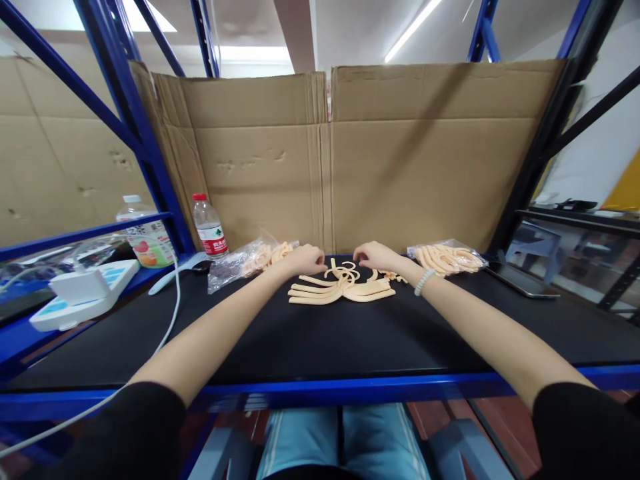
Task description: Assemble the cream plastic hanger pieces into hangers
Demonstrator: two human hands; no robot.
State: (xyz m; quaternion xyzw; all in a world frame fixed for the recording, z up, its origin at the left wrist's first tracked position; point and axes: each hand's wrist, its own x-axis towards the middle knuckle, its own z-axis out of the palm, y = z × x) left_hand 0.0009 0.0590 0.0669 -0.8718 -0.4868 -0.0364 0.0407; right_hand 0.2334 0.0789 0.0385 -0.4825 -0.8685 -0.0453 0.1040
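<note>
A pile of peach-coloured curved plastic strips lies on the black shelf top in front of me. My left hand rests with curled fingers at the pile's far left edge, touching the strips. My right hand, a bead bracelet on its wrist, sits at the far right edge with fingers bent down onto the pieces. What either hand pinches is too small to make out. A clear bag of the same strips lies left of the pile, another bag lies to the right.
A cardboard wall stands behind. At the left are a water bottle, a larger drink bottle, a white power strip and a white cable. A dark tablet lies at the right. Blue rack uprights frame the shelf.
</note>
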